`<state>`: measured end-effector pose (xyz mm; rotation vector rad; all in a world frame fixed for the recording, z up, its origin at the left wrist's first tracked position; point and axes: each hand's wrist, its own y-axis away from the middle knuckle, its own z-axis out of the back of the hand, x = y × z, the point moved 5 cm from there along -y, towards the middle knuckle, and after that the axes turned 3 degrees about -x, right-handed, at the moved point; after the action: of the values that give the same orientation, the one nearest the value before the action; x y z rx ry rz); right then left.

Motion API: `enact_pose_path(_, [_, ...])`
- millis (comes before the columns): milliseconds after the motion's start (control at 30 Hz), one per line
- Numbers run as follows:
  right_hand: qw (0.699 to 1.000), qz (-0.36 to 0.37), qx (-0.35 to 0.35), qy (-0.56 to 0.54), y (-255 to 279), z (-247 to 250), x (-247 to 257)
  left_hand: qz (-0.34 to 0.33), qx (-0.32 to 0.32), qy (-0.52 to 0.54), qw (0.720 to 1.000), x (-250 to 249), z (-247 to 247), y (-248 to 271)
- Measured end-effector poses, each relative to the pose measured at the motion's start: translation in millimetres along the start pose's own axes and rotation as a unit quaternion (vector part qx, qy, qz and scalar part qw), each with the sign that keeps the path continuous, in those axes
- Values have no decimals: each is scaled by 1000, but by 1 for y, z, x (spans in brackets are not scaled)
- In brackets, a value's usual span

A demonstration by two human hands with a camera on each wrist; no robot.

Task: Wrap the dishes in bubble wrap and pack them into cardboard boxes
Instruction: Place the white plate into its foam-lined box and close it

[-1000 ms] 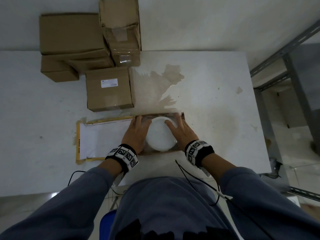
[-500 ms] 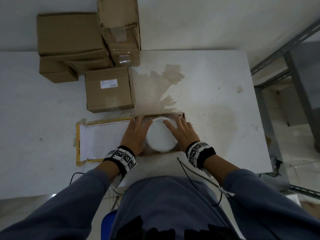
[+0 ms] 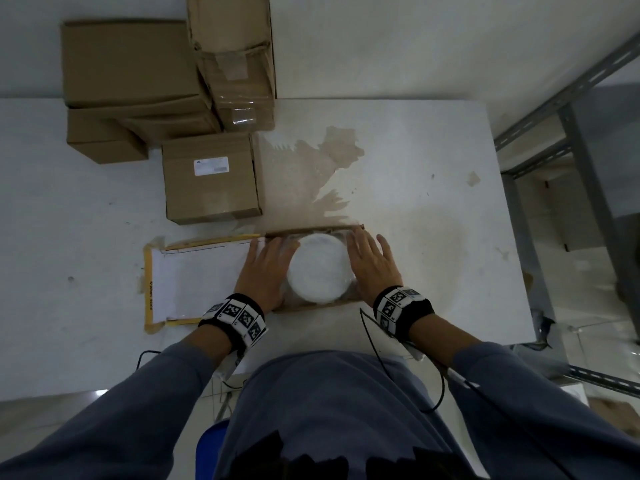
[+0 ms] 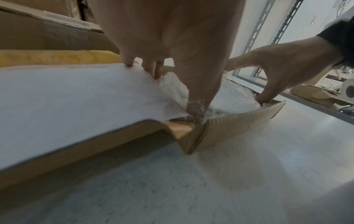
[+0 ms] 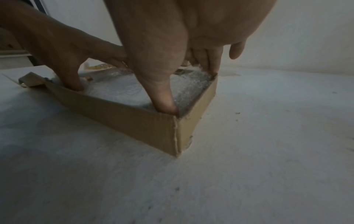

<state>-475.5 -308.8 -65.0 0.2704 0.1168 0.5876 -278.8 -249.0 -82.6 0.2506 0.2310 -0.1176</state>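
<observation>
Your left hand [image 3: 266, 271] and right hand [image 3: 374, 266] pressed straight, slightly spread fingers onto the bubble wrap flanking the wrapped dish [image 3: 317, 270] inside the shallow cardboard box [image 3: 311, 305]. Its open lid [image 3: 201, 278] lay left, closed cartons [image 3: 211, 178] stood behind, well apart.

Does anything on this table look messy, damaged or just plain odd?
Yes. A brownish stain spreads over the white table just beyond the open box, like a dried spill. At the back, the tall box has crumpled, torn-looking tape on top. The bubble-wrapped dish itself sits neatly in its box.
</observation>
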Motion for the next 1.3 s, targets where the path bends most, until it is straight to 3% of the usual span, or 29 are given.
enact_pose_path(467, [996,53,54,38,-26,-21,6,17,67,-21,997,-5,6,-4])
enact_pose_path(633, [996,68,56,24,-28,-25,-3,-31,47,-12,998,5,1,1])
enact_pose_path(733, [988,107,104,-31,-31,-14,-11,-80,44,-12,996,14,0,5])
enact_pose_path(900, [978,108,168,-64,-30,-9,-16,-110,68,30,991,25,2,2])
enact_pose_path(1133, [988,100,102,-57,-26,-14,-12,-98,41,29,994,19,6,2])
enact_pose_path(1300, [992,71,60,-84,-16,-15,-4,-46,38,-27,998,9,-6,-1])
